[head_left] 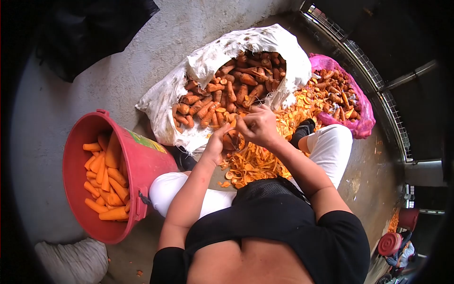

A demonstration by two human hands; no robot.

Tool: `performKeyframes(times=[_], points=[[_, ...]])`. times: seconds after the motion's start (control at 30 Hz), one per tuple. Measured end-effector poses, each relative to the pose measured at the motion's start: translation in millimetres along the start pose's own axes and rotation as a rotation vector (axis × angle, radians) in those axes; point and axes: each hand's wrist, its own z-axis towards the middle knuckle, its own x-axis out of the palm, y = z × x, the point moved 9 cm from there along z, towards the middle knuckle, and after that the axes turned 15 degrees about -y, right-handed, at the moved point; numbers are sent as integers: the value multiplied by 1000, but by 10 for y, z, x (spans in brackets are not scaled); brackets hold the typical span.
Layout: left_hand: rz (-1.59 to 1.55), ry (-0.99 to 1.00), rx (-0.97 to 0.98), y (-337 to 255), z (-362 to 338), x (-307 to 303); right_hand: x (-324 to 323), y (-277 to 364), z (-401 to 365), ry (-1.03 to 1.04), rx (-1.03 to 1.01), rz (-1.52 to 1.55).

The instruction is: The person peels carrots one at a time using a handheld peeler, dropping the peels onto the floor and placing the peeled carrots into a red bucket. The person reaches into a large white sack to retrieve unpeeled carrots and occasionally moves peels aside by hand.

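Observation:
In front of my knees, my left hand (217,145) is closed around a carrot (233,140), partly hidden by the fingers. My right hand (259,126) meets it from the right, its fingers curled tight. Whatever those fingers grip is too small or hidden to make out. Just beyond both hands, a torn white sack (288,52) lies open with many unpeeled, soil-stained carrots (246,85) inside. Orange peelings (255,165) and cut ends are heaped on the floor beneath the hands.
On the left a red bucket (156,158) leans over, holding peeled carrots (113,182). At right stands a pink bag (366,111) of carrot scraps. A grey sack (73,260) lies lower left, black plastic (94,33) upper left. Another person (405,253) is far right.

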Motion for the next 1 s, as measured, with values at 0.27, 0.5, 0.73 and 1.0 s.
performKeyframes(times=[0.27, 0.5, 0.73, 1.0], points=[[80, 49, 188, -180, -223, 174, 129, -392, 2, 33, -26, -193], [60, 76, 113, -101, -128, 122, -228, -1325, 19, 127, 344, -563], [-36, -51, -14, 16, 44, -69, -59, 14, 55, 12, 23, -26], [34, 64, 1, -18, -40, -17, 102, -157, 80, 56, -38, -146]])
